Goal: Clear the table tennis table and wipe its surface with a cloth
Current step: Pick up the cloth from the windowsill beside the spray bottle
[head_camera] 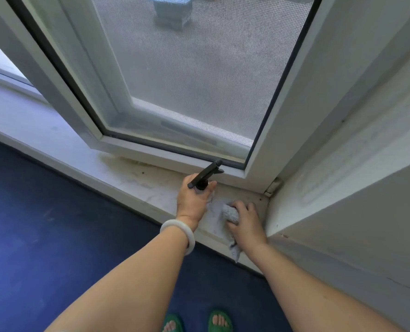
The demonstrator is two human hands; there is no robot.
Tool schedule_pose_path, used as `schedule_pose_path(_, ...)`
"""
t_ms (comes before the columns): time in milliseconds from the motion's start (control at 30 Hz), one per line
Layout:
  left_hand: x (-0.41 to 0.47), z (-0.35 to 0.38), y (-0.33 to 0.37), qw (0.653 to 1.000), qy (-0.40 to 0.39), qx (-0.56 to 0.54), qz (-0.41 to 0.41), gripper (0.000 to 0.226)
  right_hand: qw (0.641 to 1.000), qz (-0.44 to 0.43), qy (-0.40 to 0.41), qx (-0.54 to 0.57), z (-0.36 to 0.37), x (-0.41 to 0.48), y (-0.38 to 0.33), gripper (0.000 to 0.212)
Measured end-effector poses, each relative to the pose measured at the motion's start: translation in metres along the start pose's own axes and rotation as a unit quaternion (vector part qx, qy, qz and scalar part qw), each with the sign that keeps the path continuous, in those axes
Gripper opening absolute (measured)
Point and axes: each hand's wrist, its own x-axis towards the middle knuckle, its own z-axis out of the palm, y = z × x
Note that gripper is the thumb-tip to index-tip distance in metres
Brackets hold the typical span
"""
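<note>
- Left forearm (pixel 137 279) and right forearm (pixel 307 283), both bare, fill the bottom of the view and reach toward a window sill.
- Blue floor (pixel 43 224) covers the left and bottom, running up to the sill's front edge.
- White-framed window sash (pixel 165 149) is swung inward over the sill. Grey insect screen (pixel 199 68) is behind it, and the outside is blurred through the mesh.
- White wall reveal (pixel 342 188) on the right, meeting the sill at the corner.
- Window sill (pixel 137 180), pale stone look, with dirty marks and specks near the frame.
- Left hand (pixel 192 200) over the sill, fingers curled tight around the neck of a spray bottle.
- Right hand (pixel 246 224) just right of the left hand, near the corner. Fingers curled over a bunched cloth, pressing it onto the sill.
- Grey cloth (pixel 230 213) lies on the sill under the right hand. One tail hangs over the sill's front edge by the wrist.
- Spray bottle (pixel 205 174): black trigger head sticks up out of the left fist, nozzle pointing at the sash's lower rail. Bottle body mostly hidden by the hand.
- Green sandals (pixel 219 321) at the bottom edge, toes showing, standing on the floor.
- White bangle (pixel 177 230) around the left wrist.
- White hinge (pixel 272 186) at the sash's lower right corner.
</note>
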Motion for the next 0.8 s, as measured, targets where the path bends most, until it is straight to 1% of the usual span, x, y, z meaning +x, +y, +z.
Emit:
schedule_pose_path(133,-0.004,-0.003,-0.001,1.000,-0.019,-0.017,-0.002,0.020,1.000,-0.005,0.014,0.012,-0.003,-0.003,-0.003,0.039)
schedule_pose_path(233,-0.020,-0.012,-0.001,1.000,-0.028,0.005,-0.002,0.018,0.999,-0.008,0.014,0.028,-0.010,-0.009,-0.012,0.036)
schedule_pose_path(367,-0.049,-0.025,0.001,0.999,-0.019,0.023,0.019,0.033,0.999,-0.028,0.005,0.041,-0.020,-0.019,-0.024,0.036)
schedule_pose_path(433,-0.064,-0.031,0.005,0.999,-0.010,0.034,0.028,0.035,0.998,-0.039,0.000,0.047,-0.028,-0.025,-0.031,0.036)
schedule_pose_path(500,-0.081,-0.039,0.011,0.999,0.015,0.026,0.019,0.033,0.997,-0.058,-0.005,0.050,-0.035,-0.035,-0.038,0.036)
schedule_pose_path(600,-0.112,-0.059,0.020,0.997,0.082,0.003,0.013,0.028,0.993,-0.099,-0.032,0.054,-0.040,-0.057,-0.051,0.035)
schedule_pose_path(700,-0.145,-0.082,0.019,0.988,0.145,-0.031,-0.048,0.019,0.985,-0.142,-0.085,0.043,-0.033,-0.079,-0.062,0.038)
schedule_pose_path(800,-0.185,-0.108,0.013,0.978,0.179,-0.043,-0.098,0.008,0.974,-0.186,-0.126,0.030,-0.022,-0.100,-0.077,0.038)
